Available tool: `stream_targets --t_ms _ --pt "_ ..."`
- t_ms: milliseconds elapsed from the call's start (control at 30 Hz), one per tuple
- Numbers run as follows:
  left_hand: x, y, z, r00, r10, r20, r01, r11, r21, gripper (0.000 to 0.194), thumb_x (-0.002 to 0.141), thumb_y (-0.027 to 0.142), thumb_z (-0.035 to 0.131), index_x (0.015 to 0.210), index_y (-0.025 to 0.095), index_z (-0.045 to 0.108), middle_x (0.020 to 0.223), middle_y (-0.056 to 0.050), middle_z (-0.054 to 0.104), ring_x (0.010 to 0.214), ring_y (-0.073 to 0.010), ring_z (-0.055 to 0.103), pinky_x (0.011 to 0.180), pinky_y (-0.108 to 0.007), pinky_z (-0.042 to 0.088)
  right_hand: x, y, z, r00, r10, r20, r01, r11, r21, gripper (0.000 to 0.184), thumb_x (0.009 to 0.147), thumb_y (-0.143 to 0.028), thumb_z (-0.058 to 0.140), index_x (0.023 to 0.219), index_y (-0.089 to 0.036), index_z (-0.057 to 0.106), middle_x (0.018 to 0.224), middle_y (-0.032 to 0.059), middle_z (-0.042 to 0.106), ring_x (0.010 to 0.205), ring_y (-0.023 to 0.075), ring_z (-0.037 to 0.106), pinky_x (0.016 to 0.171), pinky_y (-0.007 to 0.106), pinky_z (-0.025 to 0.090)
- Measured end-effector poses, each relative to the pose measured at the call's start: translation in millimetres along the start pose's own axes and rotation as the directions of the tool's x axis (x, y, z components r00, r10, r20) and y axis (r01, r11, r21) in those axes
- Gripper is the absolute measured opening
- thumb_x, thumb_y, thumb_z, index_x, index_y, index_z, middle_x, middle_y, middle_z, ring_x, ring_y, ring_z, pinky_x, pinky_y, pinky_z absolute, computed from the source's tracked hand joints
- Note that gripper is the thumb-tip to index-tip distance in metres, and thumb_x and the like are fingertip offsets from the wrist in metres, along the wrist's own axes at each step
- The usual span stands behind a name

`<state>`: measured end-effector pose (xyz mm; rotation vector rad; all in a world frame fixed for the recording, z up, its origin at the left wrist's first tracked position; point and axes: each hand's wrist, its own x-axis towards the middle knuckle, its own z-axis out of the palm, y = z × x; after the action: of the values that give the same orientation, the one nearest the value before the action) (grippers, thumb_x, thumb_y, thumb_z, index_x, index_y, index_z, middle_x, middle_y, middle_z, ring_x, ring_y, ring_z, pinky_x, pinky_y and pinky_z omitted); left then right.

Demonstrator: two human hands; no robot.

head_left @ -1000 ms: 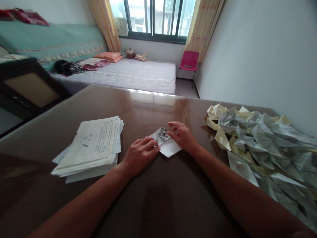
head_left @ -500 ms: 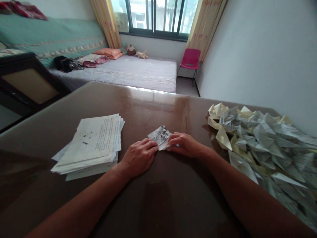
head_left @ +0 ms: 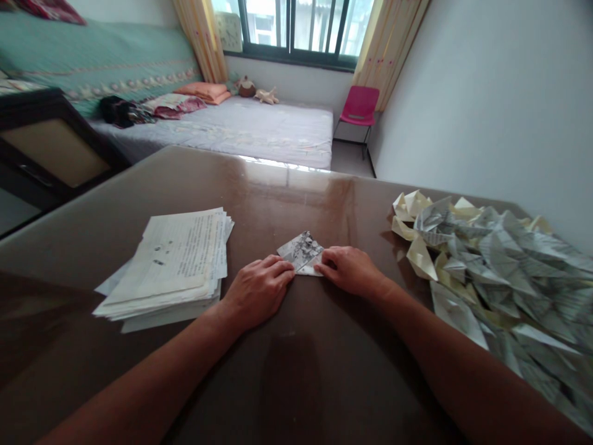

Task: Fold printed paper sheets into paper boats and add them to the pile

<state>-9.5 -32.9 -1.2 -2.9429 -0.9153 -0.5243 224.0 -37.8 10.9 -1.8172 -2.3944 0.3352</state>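
A small folded sheet of paper (head_left: pixel 303 250), printed in dark grey on one side, lies on the brown table between my hands. My left hand (head_left: pixel 264 284) rests on the tabletop, its fingers together and pressing the paper's lower left corner. On the other side, my right hand (head_left: pixel 349 269) has its fingers curled and pinches the paper's right edge between thumb and forefinger. A pale strip along the paper's bottom edge shows between the two hands. The undersides of both hands are hidden.
Left of my hands lies a stack of printed sheets (head_left: pixel 171 259). A large heap of folded paper boats (head_left: pixel 500 266) covers the table's right side, close to the white wall. Past the table's far edge are a bed (head_left: pixel 278 130) and a pink chair (head_left: pixel 360 105).
My right hand has shifted slightly right along the paper, and its fingers have curled in more. More of the paper's pale bottom strip shows, lying flatter. My left hand stays on its corner.
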Motion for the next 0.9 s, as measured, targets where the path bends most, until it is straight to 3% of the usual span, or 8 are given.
stream_targets --t_ms 167,300,533,600,733,800,900 --pt "2 4 -2.2 0.998 -0.035 0.057 0.033 0.999 0.039 0.028 0.093 0.021 0.041 0.112 0.017 0.062 0.106 -0.007 0.067 0.102 -0.0217 0.057 0.083 -0.036 0.049 1 -3 -1 1.000 0.016 0.018 -0.015 1.000 -0.026 0.030 0.088 -0.045 0.050 0.072 -0.021 0.059 0.078 0.0008 0.067 0.070 0.0136 0.057 0.056 0.025 0.024" --pt "2 7 -2.2 0.993 -0.033 0.109 0.023 0.995 0.093 0.035 0.094 0.023 0.043 0.127 0.025 0.053 0.112 -0.006 0.062 0.103 -0.0226 0.055 0.082 -0.037 0.048 1 -5 -2 0.999 0.032 0.034 -0.031 0.999 -0.043 0.030 0.089 -0.045 0.050 0.074 -0.021 0.059 0.080 0.0011 0.068 0.071 0.0136 0.058 0.056 0.025 0.025" --pt "2 10 -4.9 0.985 -0.051 0.164 0.027 0.989 0.148 0.032 0.093 0.024 0.047 0.124 0.029 0.056 0.116 -0.005 0.059 0.107 -0.0230 0.052 0.084 -0.037 0.047 0 -7 -5 0.998 0.035 0.051 -0.030 0.994 -0.107 0.031 0.091 -0.046 0.047 0.076 -0.022 0.059 0.082 0.0006 0.067 0.073 0.0152 0.060 0.056 0.026 0.028" --pt "3 10 -5.8 0.985 -0.051 0.163 0.026 0.988 0.150 0.032 0.093 0.024 0.048 0.124 0.029 0.056 0.116 -0.005 0.059 0.107 -0.0225 0.052 0.084 -0.037 0.047 -2 -11 -9 0.999 0.032 0.025 -0.029 0.989 -0.143 0.027 0.091 -0.045 0.048 0.085 -0.022 0.061 0.089 0.0021 0.066 0.075 0.0161 0.060 0.057 0.026 0.032" --pt "3 11 -6.6 0.985 -0.050 0.164 0.025 0.988 0.150 0.034 0.092 0.024 0.051 0.124 0.030 0.056 0.116 -0.005 0.059 0.107 -0.0217 0.052 0.084 -0.035 0.047 -11 -27 -19 0.991 -0.134 -0.018 0.127 0.968 -0.217 0.021 0.093 -0.030 0.049 0.111 -0.024 0.058 0.110 0.0053 0.061 0.096 0.0188 0.058 0.069 0.027 0.040" --pt "4 11 -6.8 0.984 -0.056 0.167 0.030 0.988 0.151 0.034 0.092 0.025 0.050 0.126 0.031 0.055 0.115 -0.004 0.059 0.107 -0.0213 0.052 0.084 -0.035 0.047 -18 -37 -22 0.974 -0.220 0.051 0.226 0.941 -0.252 0.022 0.094 -0.024 0.046 0.111 -0.024 0.059 0.112 0.0064 0.061 0.101 0.0205 0.055 0.073 0.029 0.041" --pt "4 11 -6.6 0.982 -0.061 0.178 0.034 0.988 0.151 0.033 0.093 0.026 0.048 0.125 0.030 0.055 0.115 -0.004 0.059 0.107 -0.0214 0.052 0.085 -0.035 0.047 -29 -47 -25 0.973 -0.194 0.124 0.224 0.921 -0.319 0.023 0.092 -0.016 0.045 0.107 -0.017 0.063 0.107 0.0115 0.063 0.096 0.0232 0.056 0.071 0.032 0.042"
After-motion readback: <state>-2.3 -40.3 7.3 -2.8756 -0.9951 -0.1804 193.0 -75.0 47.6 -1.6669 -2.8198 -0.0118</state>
